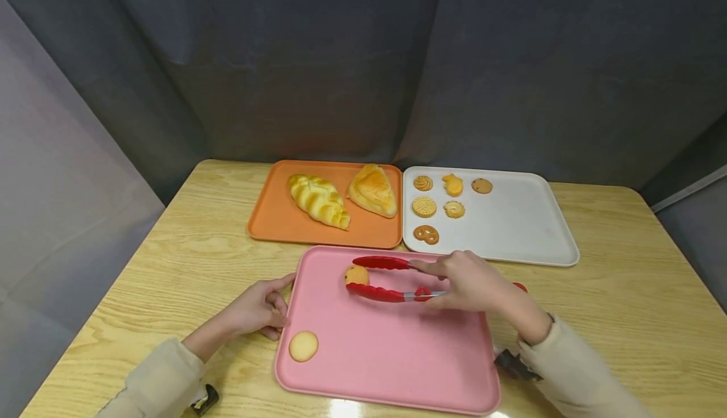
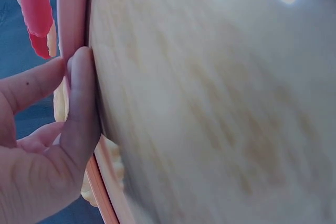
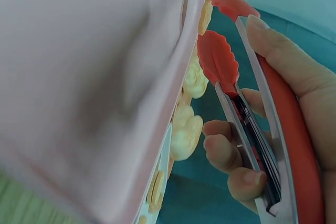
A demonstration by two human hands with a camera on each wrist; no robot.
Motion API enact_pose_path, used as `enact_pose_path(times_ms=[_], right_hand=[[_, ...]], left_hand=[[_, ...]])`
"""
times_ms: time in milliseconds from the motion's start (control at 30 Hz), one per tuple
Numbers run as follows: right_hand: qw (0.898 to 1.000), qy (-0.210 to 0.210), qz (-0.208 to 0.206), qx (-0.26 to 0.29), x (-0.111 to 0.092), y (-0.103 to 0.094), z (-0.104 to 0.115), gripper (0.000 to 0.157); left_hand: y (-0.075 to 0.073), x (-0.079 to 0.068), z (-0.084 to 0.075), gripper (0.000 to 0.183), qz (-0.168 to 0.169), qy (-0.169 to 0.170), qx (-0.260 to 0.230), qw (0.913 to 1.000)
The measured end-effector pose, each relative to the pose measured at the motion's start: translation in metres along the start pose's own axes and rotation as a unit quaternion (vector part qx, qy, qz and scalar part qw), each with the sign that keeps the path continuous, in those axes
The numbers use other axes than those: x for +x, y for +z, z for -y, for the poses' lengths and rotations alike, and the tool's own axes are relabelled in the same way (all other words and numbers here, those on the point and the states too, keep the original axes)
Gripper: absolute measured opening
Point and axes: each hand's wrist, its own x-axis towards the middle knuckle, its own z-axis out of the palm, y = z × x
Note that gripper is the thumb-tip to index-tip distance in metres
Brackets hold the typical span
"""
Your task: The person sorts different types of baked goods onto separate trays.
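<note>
My right hand point(image 1: 468, 282) grips a pair of red-and-silver tongs point(image 3: 283, 124) over the pink tray point(image 1: 392, 355). Their red scalloped tips point(image 1: 377, 293) stand apart on either side of a round cookie point(image 1: 356, 275) with dark dots, near the tray's far left corner. The lower tip overlaps this cookie in the head view. At the tray's left edge, my left hand point(image 1: 258, 309) pinches the rim between thumb and finger, as the left wrist view shows. A plain round cookie point(image 1: 303, 346) lies in the tray's near left corner.
Behind, an orange tray point(image 1: 272, 232) holds a braided bread point(image 1: 320, 200) and a triangular pastry point(image 1: 372, 191). Beside it, a white tray point(image 1: 522, 222) carries several cookies at its left, including a pretzel point(image 1: 426, 235). A dark curtain point(image 1: 341, 58) hangs behind the wooden table point(image 1: 187, 241).
</note>
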Motion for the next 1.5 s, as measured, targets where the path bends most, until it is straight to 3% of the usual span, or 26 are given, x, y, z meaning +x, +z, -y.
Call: enact_pose_path(times_ms=[367, 900, 1133, 1500], right_hand=[[0.999, -0.004, -0.031, 0.016, -0.017, -0.007, -0.021, 0.061], [0.996, 0.077, -0.044, 0.003, -0.045, -0.022, -0.045, 0.067], [0.993, 0.098, -0.063, -0.03, -0.056, -0.033, -0.053, 0.071], [0.989, 0.099, -0.093, -0.063, -0.075, -0.053, -0.076, 0.072]], left_hand=[[0.0, 0.0, 0.0, 0.081, 0.0, -0.003, -0.005, 1.0], [0.0, 0.0, 0.002, 0.081, 0.001, -0.001, 0.005, 1.0], [0.0, 0.001, 0.004, 0.081, 0.0, 0.0, 0.01, 1.0], [0.0, 0.001, 0.004, 0.08, -0.003, -0.003, 0.013, 0.9999]])
